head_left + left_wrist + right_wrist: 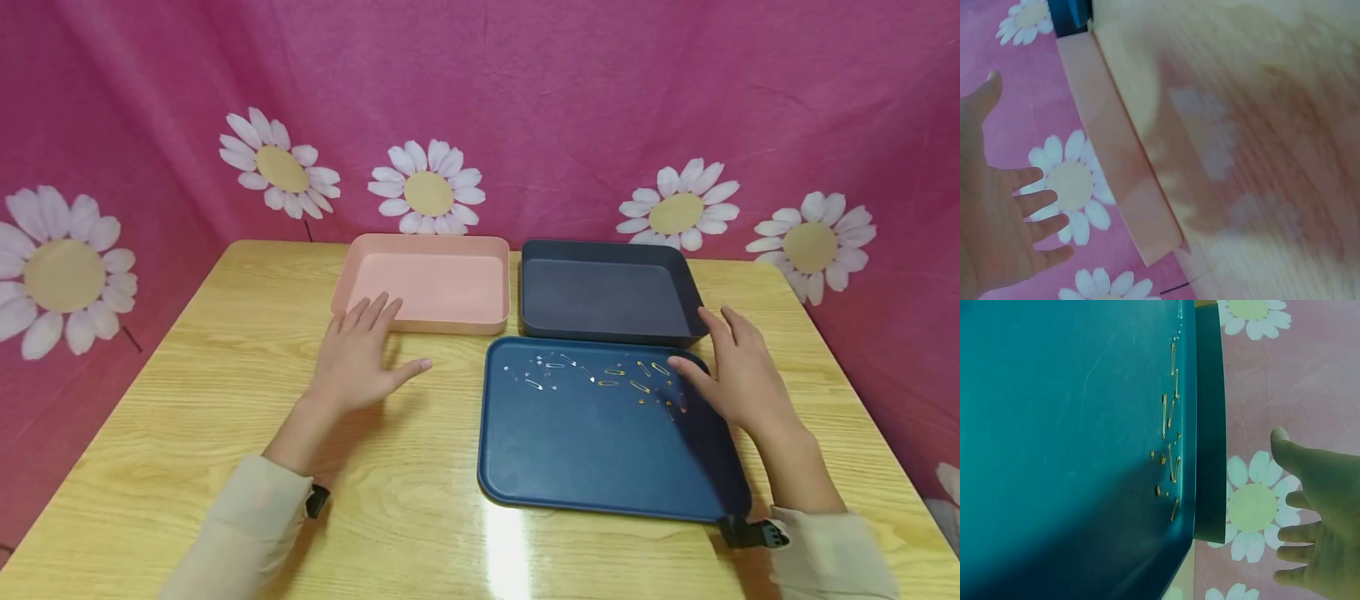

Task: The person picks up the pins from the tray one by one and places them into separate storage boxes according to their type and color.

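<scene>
My left hand (354,362) hovers at the front edge of the pink box (442,327), fingers spread and thumb out to the side, holding nothing. In the left wrist view the palm faces the box's side wall. Over the right edge of the blue tray (585,458), my right hand (742,379) has its fingers extended, with nothing in its grasp. Along the tray's far side lie silver safety pins (555,365) on the left and gold safety pins (640,387) on the right, with tiny pieces among them. The right fingertips overlap the dark box's corner in the head view.
A dark grey box (607,292) stands behind the tray, right of the pink one; the inside floors of both show bare. Everything rests on a light wooden table (187,383). A pink cloth (525,100) with daisies hangs behind the table and along its sides.
</scene>
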### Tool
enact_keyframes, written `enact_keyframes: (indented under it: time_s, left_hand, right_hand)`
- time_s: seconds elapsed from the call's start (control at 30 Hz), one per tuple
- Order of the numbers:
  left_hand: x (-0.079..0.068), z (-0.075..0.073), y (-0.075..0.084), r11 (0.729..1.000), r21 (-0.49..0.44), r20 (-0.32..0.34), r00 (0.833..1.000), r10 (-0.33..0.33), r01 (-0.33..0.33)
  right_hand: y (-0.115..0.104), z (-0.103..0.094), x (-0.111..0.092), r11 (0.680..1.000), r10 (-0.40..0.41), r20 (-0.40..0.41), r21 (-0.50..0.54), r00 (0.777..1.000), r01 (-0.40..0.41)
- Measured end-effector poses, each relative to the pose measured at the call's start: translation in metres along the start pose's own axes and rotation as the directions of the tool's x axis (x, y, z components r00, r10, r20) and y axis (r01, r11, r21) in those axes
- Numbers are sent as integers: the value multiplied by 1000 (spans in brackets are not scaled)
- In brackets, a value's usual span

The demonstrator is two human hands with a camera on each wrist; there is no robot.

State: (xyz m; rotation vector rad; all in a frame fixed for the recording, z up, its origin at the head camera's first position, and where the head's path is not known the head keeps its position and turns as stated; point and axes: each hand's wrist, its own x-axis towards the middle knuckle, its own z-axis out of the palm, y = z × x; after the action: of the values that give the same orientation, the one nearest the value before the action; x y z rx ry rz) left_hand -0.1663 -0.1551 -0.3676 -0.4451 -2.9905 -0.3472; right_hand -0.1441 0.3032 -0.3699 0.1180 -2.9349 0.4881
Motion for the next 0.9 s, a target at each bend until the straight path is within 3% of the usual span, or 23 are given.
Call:
enact_keyframes:
  time_s: [0.53,0.9]
  left_hand:
    - [7,30,20,983,-75,25,986,167,-165]
    - [18,48,42,967,-220,156,974,167,-131]
  right_hand:
    - [19,6,-7,1000,15,125,-8,992,-14]
    - [38,6,-11,999,-5,165,39,986,-1]
